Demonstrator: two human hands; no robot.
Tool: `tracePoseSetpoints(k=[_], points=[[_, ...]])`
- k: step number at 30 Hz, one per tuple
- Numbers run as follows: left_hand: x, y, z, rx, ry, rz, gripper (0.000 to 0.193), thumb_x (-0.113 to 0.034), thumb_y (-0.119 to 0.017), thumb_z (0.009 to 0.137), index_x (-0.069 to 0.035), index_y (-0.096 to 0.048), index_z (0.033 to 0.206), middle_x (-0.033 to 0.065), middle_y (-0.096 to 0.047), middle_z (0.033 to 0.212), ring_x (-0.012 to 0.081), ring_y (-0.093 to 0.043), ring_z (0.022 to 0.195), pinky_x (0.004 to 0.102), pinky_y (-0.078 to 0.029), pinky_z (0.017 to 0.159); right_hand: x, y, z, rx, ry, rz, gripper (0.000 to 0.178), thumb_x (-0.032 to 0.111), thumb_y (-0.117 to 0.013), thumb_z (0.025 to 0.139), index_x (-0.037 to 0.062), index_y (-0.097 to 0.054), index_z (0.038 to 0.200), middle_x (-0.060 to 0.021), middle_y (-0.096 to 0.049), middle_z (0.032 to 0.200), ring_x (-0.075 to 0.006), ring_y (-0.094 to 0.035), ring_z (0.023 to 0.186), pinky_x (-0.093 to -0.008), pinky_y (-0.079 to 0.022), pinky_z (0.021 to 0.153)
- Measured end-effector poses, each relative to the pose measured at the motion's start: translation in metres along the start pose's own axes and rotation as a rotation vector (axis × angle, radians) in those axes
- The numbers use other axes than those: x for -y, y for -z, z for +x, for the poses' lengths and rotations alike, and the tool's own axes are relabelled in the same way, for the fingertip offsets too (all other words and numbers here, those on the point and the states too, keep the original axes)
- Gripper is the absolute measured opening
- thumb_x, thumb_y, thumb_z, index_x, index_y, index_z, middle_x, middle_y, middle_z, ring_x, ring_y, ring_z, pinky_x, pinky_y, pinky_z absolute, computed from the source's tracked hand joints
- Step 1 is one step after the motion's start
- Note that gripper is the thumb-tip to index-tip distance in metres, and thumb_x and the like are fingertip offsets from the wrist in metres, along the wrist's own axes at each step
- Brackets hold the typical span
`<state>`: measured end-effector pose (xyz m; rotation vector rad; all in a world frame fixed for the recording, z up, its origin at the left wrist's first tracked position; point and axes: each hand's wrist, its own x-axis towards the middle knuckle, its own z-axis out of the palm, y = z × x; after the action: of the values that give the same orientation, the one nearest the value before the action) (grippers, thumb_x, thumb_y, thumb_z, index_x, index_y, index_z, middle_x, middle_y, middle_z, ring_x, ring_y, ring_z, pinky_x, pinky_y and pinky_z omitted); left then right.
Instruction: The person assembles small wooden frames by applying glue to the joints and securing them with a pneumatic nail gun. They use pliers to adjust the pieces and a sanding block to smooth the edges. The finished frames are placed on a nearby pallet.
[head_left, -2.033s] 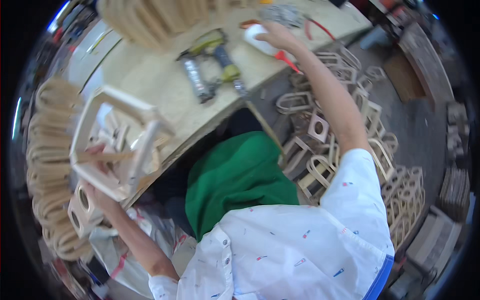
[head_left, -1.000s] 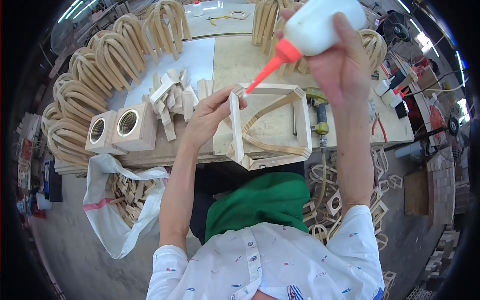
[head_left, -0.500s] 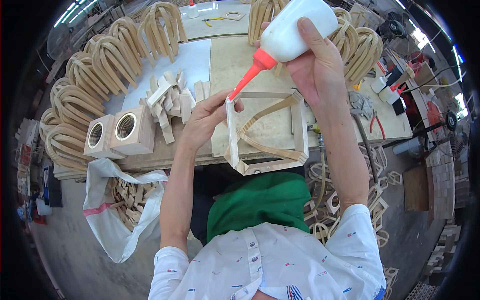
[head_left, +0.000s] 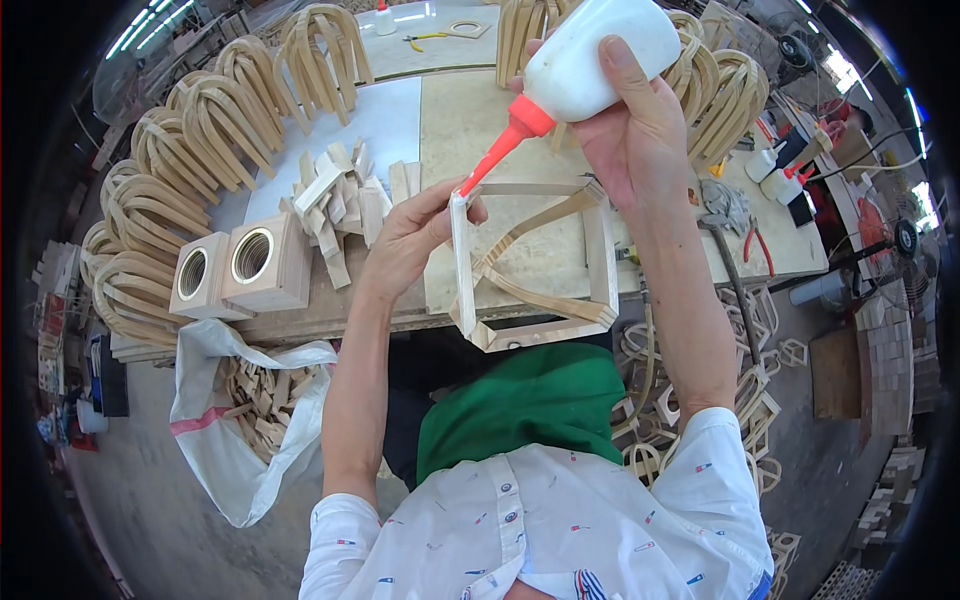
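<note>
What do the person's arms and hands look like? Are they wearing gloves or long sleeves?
No gloves! The left hand and right hand are bare, and so are both wrists and forearms. The left sleeve and right sleeve are short and white, with tiny red and blue pictures dotted on them.

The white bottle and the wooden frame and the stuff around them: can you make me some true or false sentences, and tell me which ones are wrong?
1. The right hand holds the white bottle. True.
2. The bottle has a blue tip. False: its nozzle is red.
3. The left hand holds the wooden frame near a corner. True.
4. Pliers lie inside the sack. False: the white sack shows wood pieces inside.
</note>
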<state>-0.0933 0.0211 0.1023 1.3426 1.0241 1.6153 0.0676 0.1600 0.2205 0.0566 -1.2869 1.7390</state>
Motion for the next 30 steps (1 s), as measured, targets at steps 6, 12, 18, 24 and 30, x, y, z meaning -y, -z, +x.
tracePoseSetpoints(k=[6,12,18,24,30], points=[[0.001,0.002,0.000,0.018,-0.014,0.014,0.030,-0.025,-0.053,0.096,-0.003,-0.058,0.117,0.0047,-0.058,0.097,0.0149,-0.052,0.094,0.0322,-0.039,0.088,0.000,0.003,0.001,-0.042,0.044,-0.019,0.046,0.023,-0.056,0.095,-0.0050,-0.039,0.127,-0.0183,-0.054,0.119,-0.0337,-0.055,0.114,-0.0570,-0.048,0.095],[0.004,0.003,0.000,-0.009,0.018,-0.004,0.028,-0.024,-0.053,0.096,-0.003,-0.059,0.115,0.0044,-0.058,0.099,0.0153,-0.052,0.096,0.0327,-0.039,0.089,0.012,0.022,-0.003,-0.054,0.052,-0.056,0.046,0.023,-0.056,0.095,-0.0049,-0.039,0.127,-0.0198,-0.054,0.118,-0.0329,-0.055,0.113,-0.0556,-0.048,0.094],[0.001,0.001,0.000,0.000,-0.012,-0.006,0.027,-0.020,-0.053,0.096,-0.004,-0.059,0.117,0.0045,-0.060,0.098,0.0158,-0.052,0.097,0.0332,-0.039,0.091,0.019,0.027,-0.007,-0.102,0.089,-0.043,0.046,0.022,-0.056,0.095,-0.0052,-0.039,0.127,-0.0221,-0.056,0.115,-0.0323,-0.057,0.111,-0.0551,-0.049,0.093],[0.000,-0.003,0.002,0.006,-0.021,0.012,0.026,-0.017,-0.052,0.096,-0.004,-0.060,0.117,0.0053,-0.060,0.098,0.0165,-0.053,0.097,0.0368,-0.038,0.098,0.024,0.042,-0.014,-0.179,0.091,-0.040,0.043,0.021,-0.056,0.095,-0.0015,-0.040,0.127,-0.0195,-0.053,0.121,-0.0348,-0.054,0.114,-0.0557,-0.047,0.095],[0.006,0.002,0.002,-0.031,-0.035,0.049,0.031,-0.020,-0.053,0.097,-0.002,-0.058,0.121,0.0012,-0.059,0.096,0.0106,-0.051,0.091,0.0257,-0.039,0.082,0.050,0.061,-0.024,-0.211,0.135,0.103,0.045,0.013,-0.056,0.092,0.0019,-0.036,0.132,-0.0198,-0.049,0.127,-0.0404,-0.047,0.122,-0.0589,-0.037,0.103]])
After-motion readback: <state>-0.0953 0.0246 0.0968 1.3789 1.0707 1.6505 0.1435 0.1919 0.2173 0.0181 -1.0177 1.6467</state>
